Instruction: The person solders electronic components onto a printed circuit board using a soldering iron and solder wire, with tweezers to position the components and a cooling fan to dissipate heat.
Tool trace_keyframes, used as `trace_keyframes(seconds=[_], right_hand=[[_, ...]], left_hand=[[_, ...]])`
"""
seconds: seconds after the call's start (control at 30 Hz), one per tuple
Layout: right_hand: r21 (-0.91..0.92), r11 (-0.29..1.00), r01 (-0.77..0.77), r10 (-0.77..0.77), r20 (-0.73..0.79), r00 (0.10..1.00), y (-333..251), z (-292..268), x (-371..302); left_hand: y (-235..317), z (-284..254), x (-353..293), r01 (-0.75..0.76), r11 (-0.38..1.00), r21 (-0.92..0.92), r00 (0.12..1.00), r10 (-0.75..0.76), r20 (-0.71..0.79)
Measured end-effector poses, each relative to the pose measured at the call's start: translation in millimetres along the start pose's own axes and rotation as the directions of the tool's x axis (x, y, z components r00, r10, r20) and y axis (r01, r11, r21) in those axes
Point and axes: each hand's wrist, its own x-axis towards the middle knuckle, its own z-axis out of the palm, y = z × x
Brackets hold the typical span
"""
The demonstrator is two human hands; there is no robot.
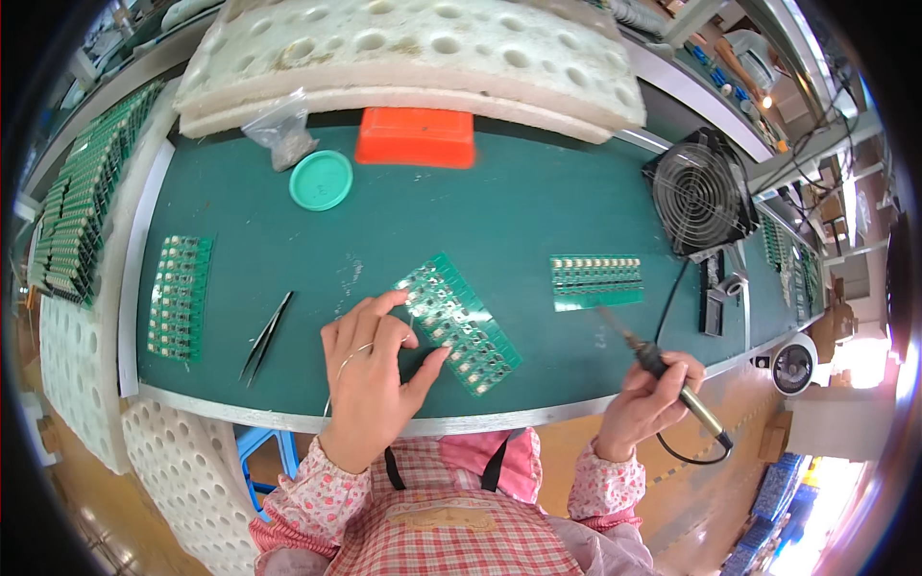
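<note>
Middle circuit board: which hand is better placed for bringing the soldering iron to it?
Probably the right hand: it holds the soldering iron, while the left hand touches the middle circuit board.

A green printed circuit-board panel, bearing pale components in rows, lies diagonally on the tabletop. A dark-and-brass soldering iron slants, its tip pointing forward and left.

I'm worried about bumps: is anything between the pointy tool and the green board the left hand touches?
Nothing visible: green tabletop shows between the soldering iron in the right hand and that green board.
</note>
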Motion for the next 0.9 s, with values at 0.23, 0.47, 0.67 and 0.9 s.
trace_keyframes(seconds=[0.23,0.47,0.67,0.9], right_hand=[[-0.331,0.941,0.065,-0.158,-0.261,0.952,25.7,-88.5,79.7],[-0.257,0.939,0.228,-0.263,-0.110,0.958,79.2,-92.2,143.6],[-0.573,0.721,0.390,-0.375,0.150,0.915,99.1,-123.1,170.8],[-0.532,0.756,0.382,-0.329,0.196,0.924,63.9,-97.9,115.7]], left_hand=[[4.3,3.2,7.3,-0.105,0.992,-0.077,0.985,0.114,0.130],[3.3,-9.8,-24.1,0.033,0.999,-0.005,0.999,-0.033,0.002],[8.6,1.9,-32.1,-0.002,0.999,-0.044,0.989,-0.005,-0.150],[5.9,-6.1,-32.3,0.038,0.998,-0.053,0.994,-0.043,-0.099]])
